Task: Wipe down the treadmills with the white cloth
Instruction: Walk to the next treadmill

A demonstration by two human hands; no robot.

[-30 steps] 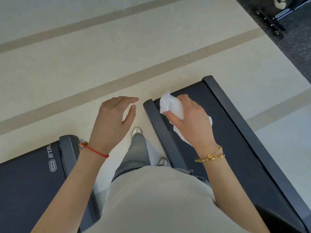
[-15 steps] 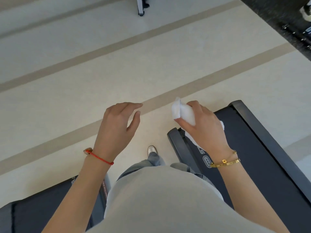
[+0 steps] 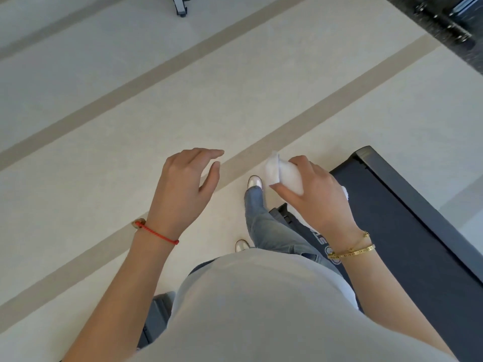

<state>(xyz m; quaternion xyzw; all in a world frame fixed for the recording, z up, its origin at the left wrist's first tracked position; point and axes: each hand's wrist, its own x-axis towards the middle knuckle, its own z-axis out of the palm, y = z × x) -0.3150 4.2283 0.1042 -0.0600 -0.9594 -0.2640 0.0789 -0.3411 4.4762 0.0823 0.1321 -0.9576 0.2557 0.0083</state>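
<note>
My right hand [image 3: 315,197] is closed around a bunched white cloth [image 3: 283,173], held in the air above the floor just left of a dark treadmill deck [image 3: 407,231] that runs along the right side. The cloth is not touching the treadmill. My left hand [image 3: 183,186] hovers open over the pale floor, fingers spread, holding nothing. A corner of a second treadmill [image 3: 156,317] shows at the bottom, mostly hidden by my shirt.
Pale floor [image 3: 156,100] with tan stripes fills most of the view. A grey equipment foot [image 3: 180,6] stands at the top edge. Dark rubber flooring with black gear [image 3: 444,24] lies at the top right. My feet are on the floor between the treadmills.
The view has shifted forward: the left treadmill has slid almost out of sight and the right treadmill has moved lower right. My right hand with the cloth has come off the deck.
</note>
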